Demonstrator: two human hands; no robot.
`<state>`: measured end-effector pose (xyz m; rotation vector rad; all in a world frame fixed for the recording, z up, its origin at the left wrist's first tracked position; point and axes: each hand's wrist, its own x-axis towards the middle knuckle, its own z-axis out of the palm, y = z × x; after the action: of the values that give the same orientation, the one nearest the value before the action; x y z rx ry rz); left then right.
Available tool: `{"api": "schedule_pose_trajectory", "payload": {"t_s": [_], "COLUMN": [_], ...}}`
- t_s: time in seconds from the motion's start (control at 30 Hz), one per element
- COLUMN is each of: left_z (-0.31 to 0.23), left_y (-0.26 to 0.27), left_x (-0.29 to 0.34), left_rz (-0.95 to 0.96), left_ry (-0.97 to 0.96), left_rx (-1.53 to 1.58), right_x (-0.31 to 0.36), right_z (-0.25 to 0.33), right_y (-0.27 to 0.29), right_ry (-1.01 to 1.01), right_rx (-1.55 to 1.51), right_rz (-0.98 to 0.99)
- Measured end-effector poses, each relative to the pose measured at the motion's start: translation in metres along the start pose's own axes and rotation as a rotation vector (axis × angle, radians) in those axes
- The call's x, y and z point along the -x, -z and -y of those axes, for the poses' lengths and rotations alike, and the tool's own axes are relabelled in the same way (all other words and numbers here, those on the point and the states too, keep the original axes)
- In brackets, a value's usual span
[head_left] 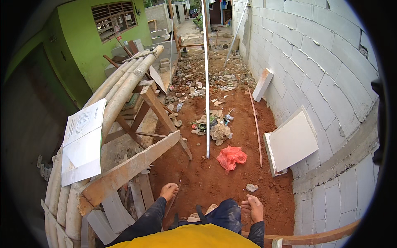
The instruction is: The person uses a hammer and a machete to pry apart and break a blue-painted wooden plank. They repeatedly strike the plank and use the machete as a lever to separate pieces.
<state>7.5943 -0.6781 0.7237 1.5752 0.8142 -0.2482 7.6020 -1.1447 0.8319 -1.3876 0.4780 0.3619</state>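
Observation:
My left hand [168, 192] hangs over the red soil with its fingers curled in. A tiny white spot shows by its fingertips, too small to name, and whether it is held is unclear. Beside that hand a thin brown wood strip [171, 201] slants downward. My right hand [253, 207] hovers at the right of my dark trousers, loosely bent, its fingers somewhat apart and nothing visible in them. The nearest thing ahead of it is a pale stone [251, 187]. Farther off lies a crumpled red plastic bag [231, 158].
On the left, a wooden trestle [132, 167] stands by long, pale poles [118, 97] with a paper booklet [84, 140] on them. A long white bar [206, 82] runs up the middle. White blocks [291, 138] lean against the block wall [326, 70]. Rubble [194, 78] covers the ground beyond.

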Motion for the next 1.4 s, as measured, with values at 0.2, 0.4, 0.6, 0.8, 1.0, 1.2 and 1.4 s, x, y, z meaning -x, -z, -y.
{"api": "schedule_pose_trajectory", "payload": {"t_s": [0.2, 0.4, 0.6, 0.8, 1.0, 1.2, 1.4], "left_z": [-0.224, -0.283, -0.323, -0.375, -0.595, -0.918, -1.009], "left_y": [-0.123, -0.187, -0.232, -0.289, -0.4, -0.493, -0.549], "left_x": [-0.186, -0.27, -0.389, -0.563, -0.806, -0.941, -1.124], "left_rz": [0.098, -0.079, -0.152, -0.262, 0.076, 0.089, 0.04], "left_ry": [-0.36, -0.133, 0.052, 0.183, 0.186, -0.399, -0.256], "left_rx": [-0.04, 0.07, 0.079, 0.057, -0.419, -0.267, -0.158], "right_x": [-0.205, -0.414, -0.595, -0.815, -1.016, -1.204, -1.439], "right_z": [0.086, 0.266, 0.44, 0.534, 0.581, 0.596, 0.639], "right_y": [0.043, 0.049, 0.012, 0.002, 0.048, 0.087, 0.065], "right_ry": [0.029, 0.209, 0.19, 0.333, 0.031, -0.408, -0.471], "right_rx": [0.225, 0.541, 0.502, 0.539, 0.833, 0.458, 0.62], "right_rz": [-0.151, -0.082, 0.005, 0.062, -0.199, -0.334, -0.115]}}
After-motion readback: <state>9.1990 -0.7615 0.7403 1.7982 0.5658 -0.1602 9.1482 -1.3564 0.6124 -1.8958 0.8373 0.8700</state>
